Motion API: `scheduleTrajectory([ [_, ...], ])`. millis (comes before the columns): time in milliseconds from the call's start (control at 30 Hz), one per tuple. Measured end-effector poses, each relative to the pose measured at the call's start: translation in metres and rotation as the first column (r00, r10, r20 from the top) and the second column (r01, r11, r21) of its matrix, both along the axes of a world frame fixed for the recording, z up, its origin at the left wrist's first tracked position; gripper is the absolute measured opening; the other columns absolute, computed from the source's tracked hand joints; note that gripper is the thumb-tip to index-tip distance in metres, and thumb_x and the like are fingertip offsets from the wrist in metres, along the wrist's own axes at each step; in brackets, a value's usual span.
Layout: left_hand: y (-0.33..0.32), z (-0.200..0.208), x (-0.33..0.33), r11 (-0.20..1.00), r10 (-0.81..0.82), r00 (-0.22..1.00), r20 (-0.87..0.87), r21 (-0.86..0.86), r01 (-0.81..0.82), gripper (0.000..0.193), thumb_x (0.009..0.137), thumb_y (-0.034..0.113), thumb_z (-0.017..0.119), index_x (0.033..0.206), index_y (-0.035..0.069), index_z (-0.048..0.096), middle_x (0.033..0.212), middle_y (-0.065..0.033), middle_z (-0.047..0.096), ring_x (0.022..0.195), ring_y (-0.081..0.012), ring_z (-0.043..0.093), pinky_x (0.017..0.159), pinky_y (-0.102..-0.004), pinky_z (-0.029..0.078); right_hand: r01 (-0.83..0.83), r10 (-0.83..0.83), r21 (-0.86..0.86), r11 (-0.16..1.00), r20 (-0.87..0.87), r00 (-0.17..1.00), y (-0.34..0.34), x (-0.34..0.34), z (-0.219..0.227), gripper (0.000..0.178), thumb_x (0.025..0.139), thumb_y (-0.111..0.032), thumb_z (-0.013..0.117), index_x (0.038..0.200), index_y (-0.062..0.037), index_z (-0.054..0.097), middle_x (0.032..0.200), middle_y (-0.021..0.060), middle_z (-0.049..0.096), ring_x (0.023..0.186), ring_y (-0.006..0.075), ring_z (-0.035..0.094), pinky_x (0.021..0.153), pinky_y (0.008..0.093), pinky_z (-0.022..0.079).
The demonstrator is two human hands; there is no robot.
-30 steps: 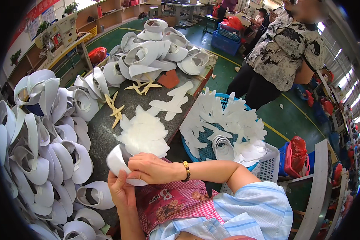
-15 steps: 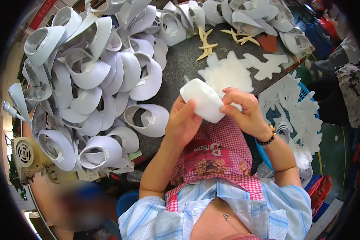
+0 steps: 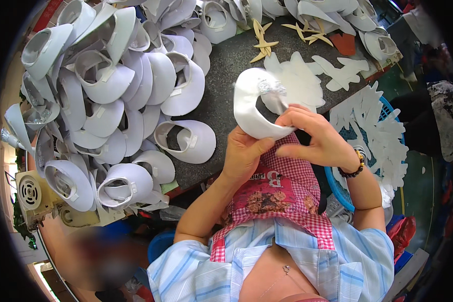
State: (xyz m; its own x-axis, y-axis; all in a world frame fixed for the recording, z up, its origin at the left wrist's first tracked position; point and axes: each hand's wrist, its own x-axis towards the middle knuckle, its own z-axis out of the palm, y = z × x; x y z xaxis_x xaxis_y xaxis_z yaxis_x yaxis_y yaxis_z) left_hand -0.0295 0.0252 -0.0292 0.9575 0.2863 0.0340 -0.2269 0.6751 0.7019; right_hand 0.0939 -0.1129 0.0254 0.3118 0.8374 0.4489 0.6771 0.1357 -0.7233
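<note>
A white sun visor (image 3: 247,117) is held up over the near edge of the dark table, its curved brim toward the left and its opening showing. My left hand (image 3: 244,153) grips the brim's lower edge, thumb on the near face. At the right side of the band, my right hand (image 3: 314,133) has its fingertips on the visor, with the thumb held a little apart below. Something shiny and blurred shows inside the band; what it is I cannot tell. Behind the visor lies a stack of flat white cut-out pieces (image 3: 303,83).
White visors (image 3: 185,141) are heaped over the table's left and back. Cream star-shaped pieces (image 3: 263,43), a reddish-brown scrap (image 3: 343,44) and more white cut-outs (image 3: 341,72) lie farther back. A blue basket (image 3: 340,189) at the right holds white offcuts. A beige machine (image 3: 32,194) stands at left.
The visor has turned from a closed, folded-looking side to show its opening, and has risen slightly. My right hand has shifted a little right and down along its edge.
</note>
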Motion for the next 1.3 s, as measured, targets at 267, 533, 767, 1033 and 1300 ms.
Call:
scheduleTrajectory([
  [267,0.025,-0.005,-0.002,0.998,-0.017,0.985,-0.174,0.050,0.026,0.028,0.096,0.016,0.054,0.117,-0.002,0.053,0.106,-0.0105,0.062,0.094,-0.0173,0.062,0.087,-0.0329,0.049,-0.044,0.092,-0.295,0.954,0.152,0.984,-0.023,0.004,-0.017,0.014,0.076,-0.020,0.071,0.085,-0.0114,0.065,0.079,0.0023,0.061,0.089,0.0212,0.061,0.107,0.0563,0.023],
  [533,-0.008,-0.013,-0.003,0.924,0.300,0.938,-0.176,0.298,-0.240,0.018,0.092,0.008,0.060,0.106,-0.002,0.058,0.097,-0.0109,0.066,0.087,-0.0132,0.063,0.077,-0.0264,0.051,0.316,-0.264,-0.181,0.931,0.263,0.928,0.001,-0.038,-0.042,0.016,0.081,-0.025,0.068,0.077,-0.0100,0.063,0.070,0.0049,0.059,0.072,0.0238,0.061,0.102,0.0546,0.028],
  [767,0.006,0.000,-0.009,0.983,0.159,0.973,-0.165,-0.062,-0.171,0.018,0.091,0.013,0.062,0.104,0.000,0.061,0.091,-0.0134,0.069,0.083,-0.0186,0.067,0.078,-0.0324,0.053,-0.071,-0.034,-0.256,0.964,-0.381,0.924,0.004,-0.013,-0.044,0.023,0.084,-0.023,0.069,0.089,-0.0007,0.067,0.070,0.0075,0.062,0.059,0.0174,0.052,0.089,0.0350,0.042],
  [1033,-0.003,0.009,-0.005,0.937,0.328,0.930,-0.167,0.186,-0.297,0.021,0.093,0.018,0.060,0.102,-0.001,0.063,0.095,-0.0122,0.068,0.090,-0.0173,0.066,0.085,-0.0315,0.052,0.192,-0.201,-0.159,0.968,-0.042,0.979,0.019,-0.032,-0.039,0.023,0.087,-0.023,0.064,0.073,-0.0043,0.062,0.066,0.0065,0.060,0.063,0.0228,0.057,0.083,0.0428,0.039],
  [1300,0.048,0.020,-0.002,0.966,0.003,0.976,-0.219,0.252,0.053,0.028,0.090,0.016,0.064,0.107,-0.006,0.062,0.095,-0.0119,0.068,0.076,-0.0169,0.067,0.071,-0.0281,0.055,0.501,-0.393,0.226,0.835,-0.392,0.832,-0.008,-0.016,-0.006,0.024,0.088,-0.021,0.060,0.101,-0.0011,0.061,0.097,0.0083,0.063,0.091,0.0194,0.060,0.094,0.0378,0.041],
])
